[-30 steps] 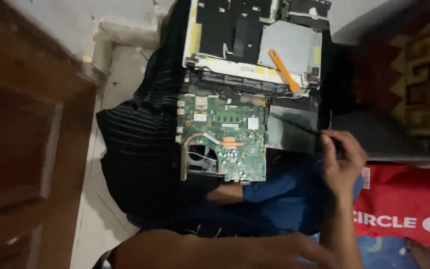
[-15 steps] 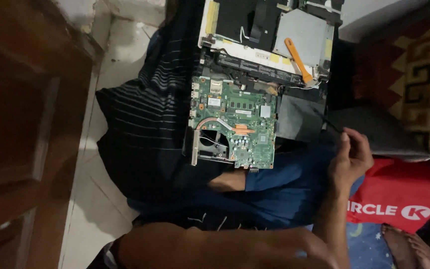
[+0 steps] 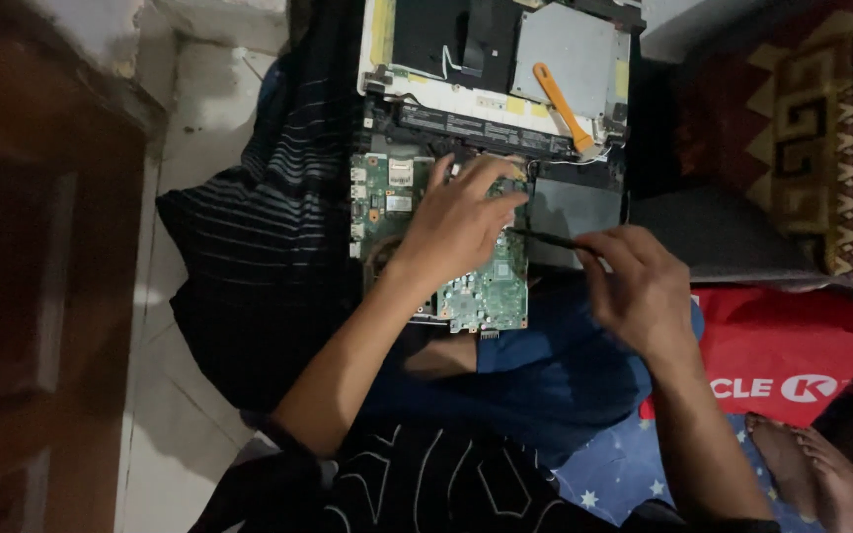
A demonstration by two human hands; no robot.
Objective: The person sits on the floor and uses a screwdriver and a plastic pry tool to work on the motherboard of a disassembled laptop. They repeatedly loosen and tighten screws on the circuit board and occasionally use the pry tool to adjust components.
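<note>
While the left hand (image 3: 461, 222) lies flat and open on the green board (image 3: 481, 286), the right hand (image 3: 644, 291) pinches a thin dark tool (image 3: 550, 238) beside it.

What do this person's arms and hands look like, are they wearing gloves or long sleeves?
No gloves: the left hand and right hand are bare, with no rings or watch showing. Both forearms are uncovered down to the frame's bottom edge; no sleeve ends can be made out in the dim light.

Home floor: tiles (image 3: 155, 464), patterned rug (image 3: 821, 128), wooden door (image 3: 41, 296).
</note>
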